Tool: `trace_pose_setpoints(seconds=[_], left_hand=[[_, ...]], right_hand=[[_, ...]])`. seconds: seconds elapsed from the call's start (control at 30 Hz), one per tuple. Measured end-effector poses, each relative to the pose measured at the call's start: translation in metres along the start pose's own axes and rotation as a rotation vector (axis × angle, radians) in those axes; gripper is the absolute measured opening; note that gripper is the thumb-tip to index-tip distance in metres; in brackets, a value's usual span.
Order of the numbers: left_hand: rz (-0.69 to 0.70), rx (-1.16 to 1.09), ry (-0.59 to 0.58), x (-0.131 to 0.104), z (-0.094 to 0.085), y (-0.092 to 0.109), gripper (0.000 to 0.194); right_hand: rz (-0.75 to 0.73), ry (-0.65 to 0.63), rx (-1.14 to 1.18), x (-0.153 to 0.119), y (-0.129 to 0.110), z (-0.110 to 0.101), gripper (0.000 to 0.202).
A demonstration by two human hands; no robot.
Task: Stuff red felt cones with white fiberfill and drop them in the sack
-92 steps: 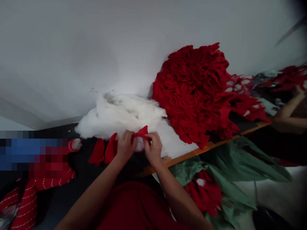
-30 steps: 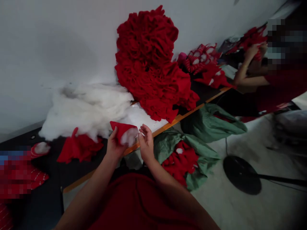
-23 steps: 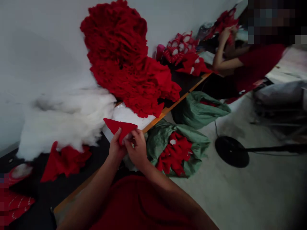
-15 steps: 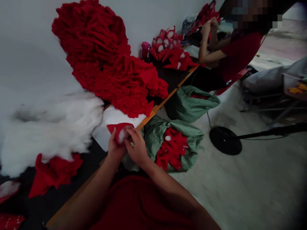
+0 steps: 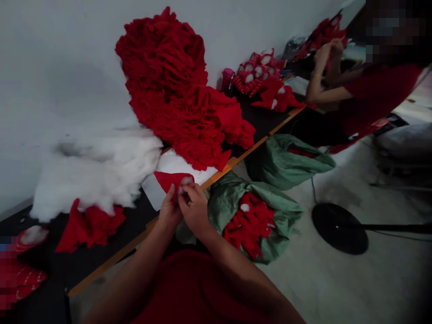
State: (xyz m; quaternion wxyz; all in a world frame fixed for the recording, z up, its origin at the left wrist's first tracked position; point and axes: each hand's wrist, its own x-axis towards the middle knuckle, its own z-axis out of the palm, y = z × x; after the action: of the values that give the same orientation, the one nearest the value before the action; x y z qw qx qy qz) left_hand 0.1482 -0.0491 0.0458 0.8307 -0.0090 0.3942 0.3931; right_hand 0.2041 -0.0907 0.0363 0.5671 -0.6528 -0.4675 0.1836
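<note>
In front of me, over the table's edge, my left hand (image 5: 171, 208) is closed on a small pointed red cloth hat (image 5: 168, 179), its thumb lying across the fabric. The tip points left. White stuffing (image 5: 186, 180) bulges from the opening on the right side. My right hand (image 5: 195, 207) is closed, with fingertips pinched on the stuffing at that opening; the fingers partly cover it. Behind the hat lie white sheets (image 5: 152, 192) on the table.
A tall red cloth pile (image 5: 175, 99) and a white stuffing heap (image 5: 97, 166) lie along the wall. Red cloth (image 5: 92, 227) lies left. Green sacks (image 5: 222, 202) stand below the table edge, one holding red pieces (image 5: 251, 222). A co-worker (image 5: 374, 96) and a black round stand base (image 5: 339, 227) are right.
The view has swung left, so the surroundings sit further right. My right fingers have moved in closer at the opening, and less stuffing shows. The left hand still holds the hat.
</note>
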Motion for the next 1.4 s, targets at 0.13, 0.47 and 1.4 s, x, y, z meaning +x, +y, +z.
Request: trace_pose_setpoints(seconds=[0.13,0.47,1.4], left_hand=[[0.072,-0.021,0.020,-0.008,0.000,0.017,0.020],[0.411,-0.138,0.285,-0.018,-0.050,0.106,0.011],[0.298,-0.375,0.058,-0.043,-0.126,0.261,0.011]], right_hand=[[-0.068,-0.037,-0.076,0.006,0.001,0.023,0.010],[0.362,-0.335,0.501,-0.001,-0.030,0.110,0.012],[0.093,-0.623,0.393,0.023,-0.084,0.275,0.018]])
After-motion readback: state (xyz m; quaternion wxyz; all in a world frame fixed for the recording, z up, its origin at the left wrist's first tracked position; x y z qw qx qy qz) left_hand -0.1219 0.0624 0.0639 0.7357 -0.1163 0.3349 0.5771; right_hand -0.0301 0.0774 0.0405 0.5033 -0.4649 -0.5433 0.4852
